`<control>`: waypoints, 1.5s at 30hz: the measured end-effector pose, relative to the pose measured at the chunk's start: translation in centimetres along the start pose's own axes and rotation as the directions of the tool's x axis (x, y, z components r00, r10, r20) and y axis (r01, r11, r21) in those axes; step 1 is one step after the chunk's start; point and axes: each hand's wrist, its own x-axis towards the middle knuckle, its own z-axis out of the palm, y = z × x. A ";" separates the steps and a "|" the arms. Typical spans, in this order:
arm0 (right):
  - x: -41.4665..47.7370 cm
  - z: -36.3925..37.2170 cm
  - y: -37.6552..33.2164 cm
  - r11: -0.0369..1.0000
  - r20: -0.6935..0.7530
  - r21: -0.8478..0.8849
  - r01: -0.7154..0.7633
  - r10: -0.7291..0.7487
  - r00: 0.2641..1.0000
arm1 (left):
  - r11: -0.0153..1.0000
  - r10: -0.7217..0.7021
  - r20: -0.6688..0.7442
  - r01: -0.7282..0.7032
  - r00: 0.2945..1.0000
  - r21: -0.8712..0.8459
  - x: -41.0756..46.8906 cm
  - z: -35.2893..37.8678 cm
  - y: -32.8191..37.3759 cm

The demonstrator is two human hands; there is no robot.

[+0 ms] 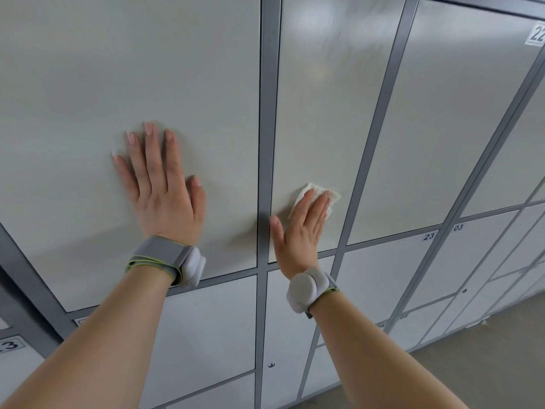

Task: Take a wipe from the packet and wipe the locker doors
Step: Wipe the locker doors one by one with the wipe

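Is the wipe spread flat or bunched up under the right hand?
Bunched up. The wipe shows as a crumpled wad sticking out past the fingertips of the right hand, pressed against the locker door.

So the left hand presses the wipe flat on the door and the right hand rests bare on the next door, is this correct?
No, the hands are swapped. In the head view the right hand presses the wipe flat on the door, and the left hand rests bare on the next door.
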 end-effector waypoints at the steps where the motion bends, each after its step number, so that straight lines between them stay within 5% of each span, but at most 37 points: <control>1: 0.9 -0.4 -0.7 1.000 -0.040 0.025 0.007 -0.006 0.999 | 1.000 0.002 -0.001 -0.002 1.000 0.003 0.0 0.0 0.0; 8: 3.1 -1.0 -0.9 0.996 -0.152 -0.039 0.080 -0.085 0.985 | 1.000 0.014 0.006 -0.014 1.000 0.000 0.0 0.0 -0.1; 14: -0.7 0.4 2.1 0.990 0.004 0.046 -0.132 0.132 0.991 | 1.000 0.019 0.013 -0.020 1.000 0.016 -0.2 0.0 -0.1; 18: 0.8 -0.5 1.2 0.968 -0.023 0.104 -0.227 0.230 0.973 | 1.000 0.022 0.009 -0.023 1.000 0.014 -0.2 0.0 -0.1; 25: 4.8 -2.6 0.0 0.995 -0.117 0.060 -0.076 0.082 0.990 | 1.000 0.024 0.008 -0.024 1.000 0.017 -0.4 0.1 -0.2; 33: 1.1 -1.1 2.7 0.977 -0.001 0.057 -0.206 0.206 0.979 | 0.999 0.027 0.001 -0.027 1.000 0.021 -0.4 0.3 -0.2; 41: 7.4 -4.5 -0.1 0.987 -0.181 0.117 -0.109 0.129 0.975 | 0.999 0.030 0.015 -0.031 0.999 0.010 -0.5 0.3 -0.3; 45: 5.1 -3.3 2.0 0.985 -0.132 0.086 -0.149 0.159 0.978 | 1.000 0.025 0.021 -0.026 0.999 0.014 -0.5 0.2 -0.2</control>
